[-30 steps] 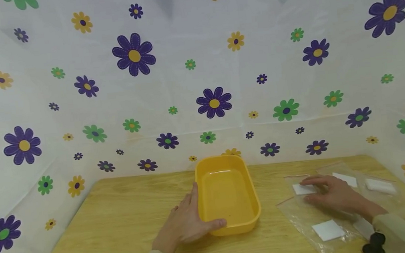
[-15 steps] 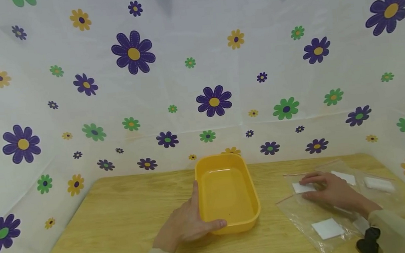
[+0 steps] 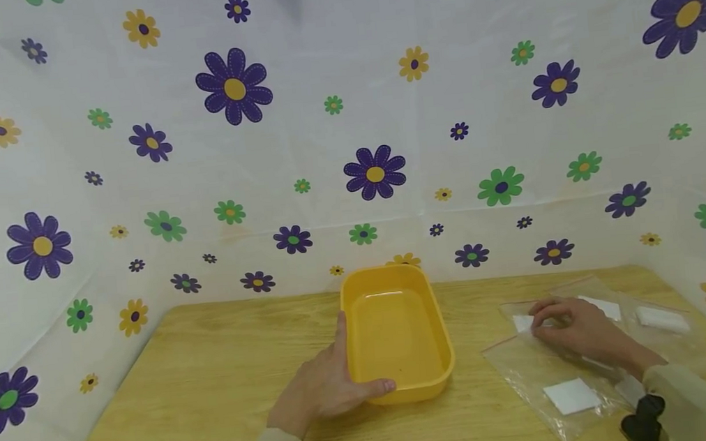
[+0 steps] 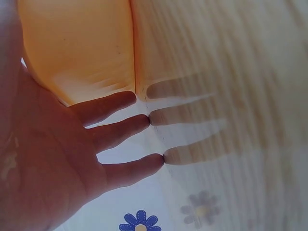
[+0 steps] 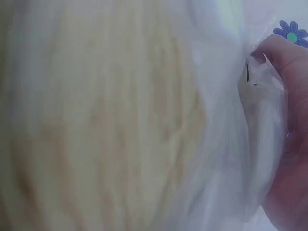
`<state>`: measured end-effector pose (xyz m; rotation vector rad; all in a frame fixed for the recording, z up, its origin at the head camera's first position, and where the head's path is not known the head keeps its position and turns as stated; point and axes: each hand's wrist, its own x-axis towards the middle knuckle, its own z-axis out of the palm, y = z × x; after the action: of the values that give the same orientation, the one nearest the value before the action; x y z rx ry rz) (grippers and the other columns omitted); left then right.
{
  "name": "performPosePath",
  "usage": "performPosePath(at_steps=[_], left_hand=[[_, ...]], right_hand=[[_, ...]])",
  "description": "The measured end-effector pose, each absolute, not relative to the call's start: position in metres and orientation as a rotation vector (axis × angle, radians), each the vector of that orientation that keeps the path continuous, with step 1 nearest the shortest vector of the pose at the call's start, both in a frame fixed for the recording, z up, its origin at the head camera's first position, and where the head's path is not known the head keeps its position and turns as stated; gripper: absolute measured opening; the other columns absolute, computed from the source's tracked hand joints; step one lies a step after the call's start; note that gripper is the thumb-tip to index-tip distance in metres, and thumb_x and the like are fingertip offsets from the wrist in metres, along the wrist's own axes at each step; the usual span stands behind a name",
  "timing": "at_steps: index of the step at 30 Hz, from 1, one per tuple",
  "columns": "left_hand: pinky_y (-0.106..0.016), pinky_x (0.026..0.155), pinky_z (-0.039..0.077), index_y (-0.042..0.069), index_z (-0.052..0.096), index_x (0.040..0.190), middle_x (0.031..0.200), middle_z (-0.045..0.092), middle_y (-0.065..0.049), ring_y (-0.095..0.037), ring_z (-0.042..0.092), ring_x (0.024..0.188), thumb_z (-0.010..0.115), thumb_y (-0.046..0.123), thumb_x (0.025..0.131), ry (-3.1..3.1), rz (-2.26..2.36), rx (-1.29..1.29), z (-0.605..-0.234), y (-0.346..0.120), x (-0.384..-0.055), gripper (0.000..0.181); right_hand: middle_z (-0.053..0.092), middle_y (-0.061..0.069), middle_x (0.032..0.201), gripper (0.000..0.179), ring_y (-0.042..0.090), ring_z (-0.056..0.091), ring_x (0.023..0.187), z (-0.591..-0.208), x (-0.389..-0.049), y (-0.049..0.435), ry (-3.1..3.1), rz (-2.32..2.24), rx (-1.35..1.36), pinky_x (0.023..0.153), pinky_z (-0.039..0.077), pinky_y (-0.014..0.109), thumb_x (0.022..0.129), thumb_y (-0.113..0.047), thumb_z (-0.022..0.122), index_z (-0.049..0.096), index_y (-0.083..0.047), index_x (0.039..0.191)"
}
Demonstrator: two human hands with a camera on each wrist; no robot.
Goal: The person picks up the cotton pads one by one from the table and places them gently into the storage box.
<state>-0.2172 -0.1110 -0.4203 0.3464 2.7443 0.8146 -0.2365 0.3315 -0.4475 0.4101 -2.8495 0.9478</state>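
A yellow plastic tub [image 3: 394,336] stands in the middle of the wooden table, against the back cloth in the head view. My left hand [image 3: 323,384] rests at its near left corner, thumb over the near rim. In the left wrist view the left fingers [image 4: 125,127] are straight, their tips at the tabletop. To the right, my right hand [image 3: 580,334] pinches a clear zip bag [image 3: 512,307] holding a white flat piece, partly hidden by the fingers. The right wrist view shows the bag's plastic [image 5: 262,144] gathered up beside the palm.
More clear bags with white pieces lie around the right hand: one white piece [image 3: 572,396] in front, another [image 3: 600,307] behind, another [image 3: 661,319] at right. A flower-printed cloth [image 3: 293,113] surrounds the table [image 3: 215,372] at the back and sides.
The right thumb and index finger have closed together on the bag, and its white piece has shifted slightly right. The left hand and the tub have stayed in place.
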Motion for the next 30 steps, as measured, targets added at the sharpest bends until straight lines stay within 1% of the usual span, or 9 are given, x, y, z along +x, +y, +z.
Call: performPosePath(at_steps=[5, 6, 9, 12, 15, 17, 18, 24, 30], left_hand=[[-0.059, 0.108, 0.048, 0.018, -0.012, 0.165, 0.16, 0.045, -0.018, -0.035, 0.06, 0.129, 0.069, 0.084, 0.072, 2.743, 0.812, 0.348, -0.42, -0.111, -0.217, 0.139], [-0.058, 0.108, 0.048, 0.019, -0.012, 0.165, 0.159, 0.045, -0.018, -0.034, 0.06, 0.128, 0.069, 0.084, 0.072, 2.742, 0.812, 0.346, -0.42, -0.111, -0.218, 0.139], [-0.058, 0.108, 0.049, 0.019, -0.013, 0.165, 0.159, 0.045, -0.018, -0.034, 0.061, 0.127, 0.068, 0.084, 0.072, 2.742, 0.8, 0.34, -0.42, -0.111, -0.218, 0.139], [-0.058, 0.108, 0.048, 0.02, -0.013, 0.165, 0.159, 0.045, -0.019, -0.034, 0.06, 0.128, 0.068, 0.085, 0.072, 2.742, 0.801, 0.338, -0.421, -0.111, -0.218, 0.14], [-0.059, 0.108, 0.048, 0.019, -0.013, 0.165, 0.159, 0.045, -0.019, -0.035, 0.06, 0.13, 0.068, 0.085, 0.072, 2.747, 0.795, 0.34, -0.421, -0.112, -0.218, 0.14], [-0.059, 0.108, 0.048, 0.019, -0.013, 0.165, 0.159, 0.045, -0.019, -0.036, 0.059, 0.13, 0.068, 0.085, 0.072, 2.754, 0.792, 0.341, -0.421, -0.112, -0.218, 0.14], [-0.059, 0.108, 0.048, 0.018, -0.012, 0.165, 0.159, 0.045, -0.019, -0.036, 0.06, 0.13, 0.068, 0.085, 0.072, 2.758, 0.787, 0.34, -0.421, -0.112, -0.218, 0.14], [-0.058, 0.106, 0.05, 0.017, -0.01, 0.165, 0.155, 0.05, -0.021, -0.036, 0.061, 0.127, 0.067, 0.085, 0.073, 2.787, 0.754, 0.345, -0.42, -0.111, -0.216, 0.139], [-0.056, 0.104, 0.052, 0.014, -0.007, 0.165, 0.147, 0.056, -0.022, -0.034, 0.063, 0.122, 0.067, 0.085, 0.073, 2.82, 0.722, 0.363, -0.42, -0.11, -0.216, 0.138]], right_hand=[[0.074, 0.013, 0.118, 0.007, 0.049, 0.06, 0.12, -0.446, -0.234, 0.329, -2.805, 0.96, 0.424, 0.1, 0.04, 0.072, 0.089, -0.018, 0.078, 0.076, -0.024, 0.087], [0.075, 0.012, 0.117, 0.011, 0.046, 0.062, 0.119, -0.446, -0.233, 0.328, -2.789, 0.955, 0.433, 0.1, 0.04, 0.073, 0.088, -0.016, 0.079, 0.076, -0.026, 0.087], [0.076, 0.008, 0.113, 0.018, 0.027, 0.066, 0.114, -0.445, -0.232, 0.325, -2.736, 0.924, 0.475, 0.099, 0.044, 0.07, 0.086, -0.011, 0.079, 0.074, -0.029, 0.086], [0.078, 0.002, 0.108, 0.025, 0.003, 0.064, 0.107, -0.442, -0.232, 0.32, -2.692, 0.869, 0.503, 0.098, 0.053, 0.051, 0.085, -0.009, 0.08, 0.072, -0.032, 0.087], [0.077, -0.002, 0.107, 0.026, -0.009, 0.059, 0.104, -0.436, -0.232, 0.315, -2.675, 0.845, 0.523, 0.092, 0.053, 0.027, 0.088, -0.01, 0.079, 0.071, -0.034, 0.088], [0.077, -0.003, 0.107, 0.025, -0.009, 0.06, 0.103, -0.431, -0.231, 0.311, -2.664, 0.859, 0.547, 0.09, 0.051, 0.019, 0.089, -0.01, 0.078, 0.072, -0.034, 0.09], [0.077, -0.003, 0.107, 0.025, -0.009, 0.061, 0.103, -0.429, -0.231, 0.309, -2.657, 0.864, 0.555, 0.09, 0.052, 0.019, 0.089, -0.01, 0.078, 0.072, -0.034, 0.09], [0.078, -0.002, 0.108, 0.024, -0.007, 0.061, 0.103, -0.416, -0.228, 0.295, -2.64, 0.873, 0.593, 0.084, 0.055, 0.036, 0.088, -0.01, 0.079, 0.072, -0.033, 0.09], [0.078, -0.001, 0.109, 0.024, -0.002, 0.064, 0.101, -0.408, -0.227, 0.279, -2.597, 0.879, 0.679, 0.077, 0.054, 0.027, 0.087, -0.01, 0.079, 0.073, -0.031, 0.093]])
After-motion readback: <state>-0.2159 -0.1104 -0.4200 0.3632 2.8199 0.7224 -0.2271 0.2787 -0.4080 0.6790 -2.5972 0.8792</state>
